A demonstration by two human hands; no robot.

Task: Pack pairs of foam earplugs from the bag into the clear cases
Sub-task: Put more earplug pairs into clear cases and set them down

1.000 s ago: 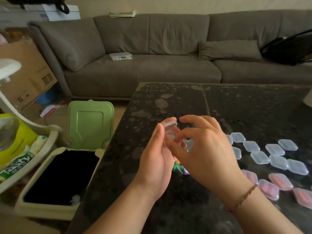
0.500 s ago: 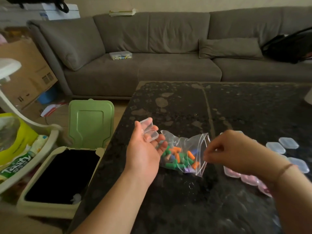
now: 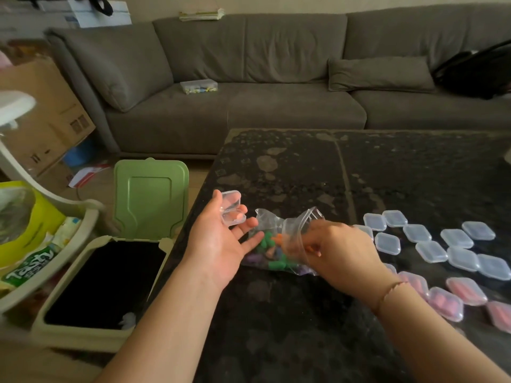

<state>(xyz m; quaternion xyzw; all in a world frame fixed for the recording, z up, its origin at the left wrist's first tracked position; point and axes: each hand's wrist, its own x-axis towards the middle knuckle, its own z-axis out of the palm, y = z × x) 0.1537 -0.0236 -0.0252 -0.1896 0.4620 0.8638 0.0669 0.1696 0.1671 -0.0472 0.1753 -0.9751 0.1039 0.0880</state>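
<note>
At lower left a bin [image 3: 102,286] stands with its green lid [image 3: 150,196] up beside the dark speckled desk [image 3: 304,172]. Your left hand [image 3: 218,244] lies palm up, fingers loosely apart, carrying an open clear case [image 3: 231,208] with one orange earplug inside. Just right, the crinkled plastic bag [image 3: 272,244] of coloured foam earplugs [image 3: 266,248] lies on the desk; your right hand [image 3: 343,250] reaches into its mouth, fingers curled, pinching an orange plug. At right sit empty cases [image 3: 431,244] and filled pink ones [image 3: 456,297].

Right hand [image 3: 340,251] fingertips blurred inside bag [image 3: 279,244] (possibly pinching an earplug); far-right filled cases [image 3: 502,316] cut off.
</note>
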